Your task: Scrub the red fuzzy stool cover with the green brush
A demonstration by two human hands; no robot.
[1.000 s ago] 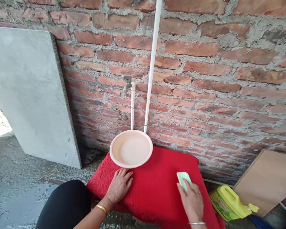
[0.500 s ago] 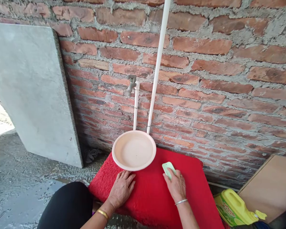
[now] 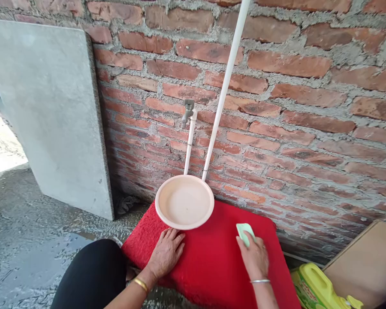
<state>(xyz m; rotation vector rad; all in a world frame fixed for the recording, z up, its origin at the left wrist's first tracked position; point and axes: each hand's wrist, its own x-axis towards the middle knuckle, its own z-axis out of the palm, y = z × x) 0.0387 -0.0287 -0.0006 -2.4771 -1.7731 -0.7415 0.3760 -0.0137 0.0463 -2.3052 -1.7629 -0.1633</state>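
A red cloth point(image 3: 209, 257) is spread over a low flat surface; its left part looks rougher than the smooth right part. My right hand point(image 3: 255, 257) grips a pale green scrub brush point(image 3: 245, 231), pressed flat against the cloth's right side. The brush's underside is hidden. Lying on the cloth, fingers stretched out, my left hand point(image 3: 167, 253) is just in front of a pale pink basin point(image 3: 185, 225). Its fingertips are close to the rim; whether they touch it I cannot tell. The basin sits at the cloth's back left.
Behind stands a brick wall point(image 3: 292, 98) with a grey tap point(image 3: 188, 112) and a white pipe point(image 3: 223, 94). On the left leans a grey slab point(image 3: 51, 111) above wet floor. A yellow jug point(image 3: 315, 285) and a cardboard piece point(image 3: 366, 262) are at the lower right.
My right hand has moved to the right across the cloth with the scrub brush. The left hand stays beside the basin. The view has shifted slightly.
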